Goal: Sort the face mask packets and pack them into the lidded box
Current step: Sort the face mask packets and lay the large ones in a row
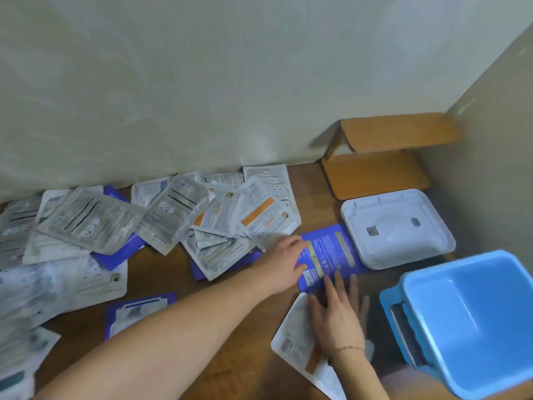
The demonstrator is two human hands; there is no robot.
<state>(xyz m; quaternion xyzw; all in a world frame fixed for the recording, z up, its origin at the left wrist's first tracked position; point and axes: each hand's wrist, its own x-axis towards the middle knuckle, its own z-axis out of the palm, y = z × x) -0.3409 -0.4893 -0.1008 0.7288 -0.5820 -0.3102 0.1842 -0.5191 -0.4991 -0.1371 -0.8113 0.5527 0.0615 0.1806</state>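
Note:
A purple face mask packet point(331, 252) lies on the wooden table point(161, 272) beside the white lid point(403, 249). My left hand point(284, 264) reaches in from the left and pinches the packet's left edge between thumb and fingers. My right hand point(337, 310) lies flat with straight fingers, its fingertips on the purple packet's near edge and its palm over a white packet with an orange stripe point(297, 345). The blue box point(467, 319) stands empty at the lower right. A loose pile of silver, white-and-orange and purple packets point(173, 215) covers the table's left and back.
A wooden stool or small shelf point(386, 157) stands in the back right corner against the pale wall point(230, 82). Another purple packet point(135, 310) lies near the front, partly under my left forearm. More white packets point(57, 287) spread to the left edge.

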